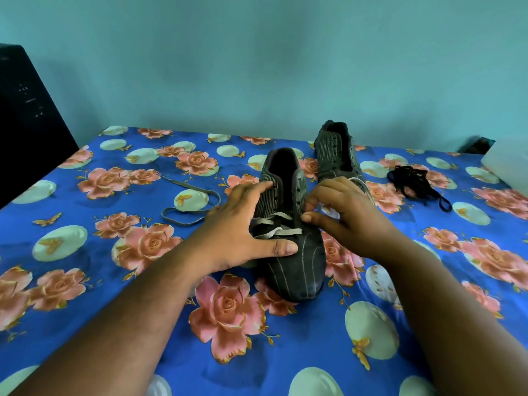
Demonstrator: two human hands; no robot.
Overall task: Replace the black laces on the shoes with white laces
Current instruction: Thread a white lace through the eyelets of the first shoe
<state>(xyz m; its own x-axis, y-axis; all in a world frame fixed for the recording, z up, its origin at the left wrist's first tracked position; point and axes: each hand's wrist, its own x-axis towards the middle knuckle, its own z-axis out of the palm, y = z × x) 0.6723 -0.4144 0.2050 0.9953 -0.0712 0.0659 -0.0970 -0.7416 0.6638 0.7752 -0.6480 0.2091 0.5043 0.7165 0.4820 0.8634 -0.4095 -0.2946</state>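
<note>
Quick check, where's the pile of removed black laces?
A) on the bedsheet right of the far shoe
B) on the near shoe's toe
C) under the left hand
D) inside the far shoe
A: the black laces lie bunched on the floral bedsheet, to the right of the far shoe, apart from both hands.

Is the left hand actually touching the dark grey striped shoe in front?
Touching. The head view shows the left hand spread over the near dark grey striped shoe, its thumb pressed on the toe and a fingertip resting on the collar edge.
</note>
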